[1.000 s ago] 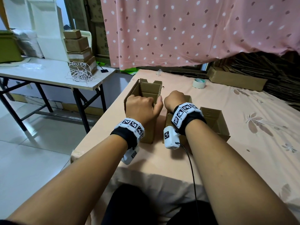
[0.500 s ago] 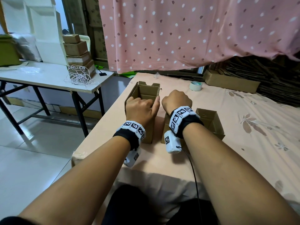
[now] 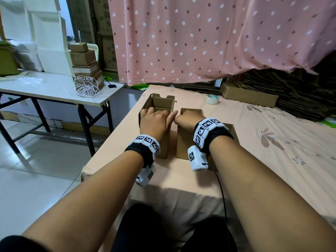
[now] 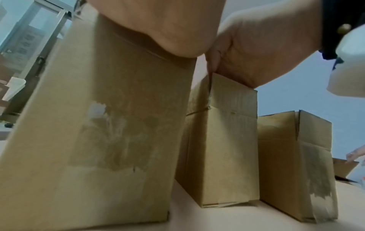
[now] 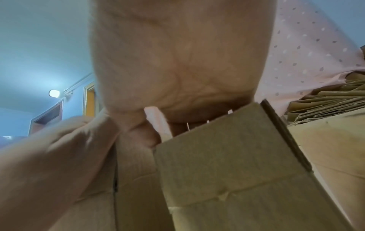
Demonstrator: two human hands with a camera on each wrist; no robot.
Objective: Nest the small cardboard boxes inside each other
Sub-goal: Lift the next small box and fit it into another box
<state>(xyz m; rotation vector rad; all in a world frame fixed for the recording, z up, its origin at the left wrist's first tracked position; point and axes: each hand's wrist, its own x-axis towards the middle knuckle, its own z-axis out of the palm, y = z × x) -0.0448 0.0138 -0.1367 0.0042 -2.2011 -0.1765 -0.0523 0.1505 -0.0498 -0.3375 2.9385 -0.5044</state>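
Three open brown cardboard boxes stand in a row near the front-left corner of the cloth-covered table [image 3: 181, 179]. The tall box [image 3: 158, 104] [image 4: 108, 125] is leftmost. My left hand [image 3: 156, 122] grips its near wall, fingers curled inside and thumb along the right edge. The middle box [image 3: 190, 112] [image 4: 223, 148] [image 5: 227, 164] is shorter. My right hand [image 3: 187, 120] [image 4: 247, 54] grips its top edge, fingers hooked inside and hidden. The third box [image 3: 231, 131] [image 4: 292, 156] stands to the right behind my right wrist, untouched. In the right wrist view my left hand [image 5: 49, 164] is close beside the right thumb.
A roll of tape [image 3: 211, 99] and a long flat carton [image 3: 249, 96] lie at the table's far side, with stacked flat cardboard [image 3: 291, 99] beyond. A dotted pink curtain [image 3: 200, 42] hangs behind. A white side table [image 3: 45, 88] with stacked boxes and cord stands to the left.
Both hands stay on their boxes. The right hand has shifted slightly left, so its thumb now sits beside the left thumb. The head view has tilted a little.
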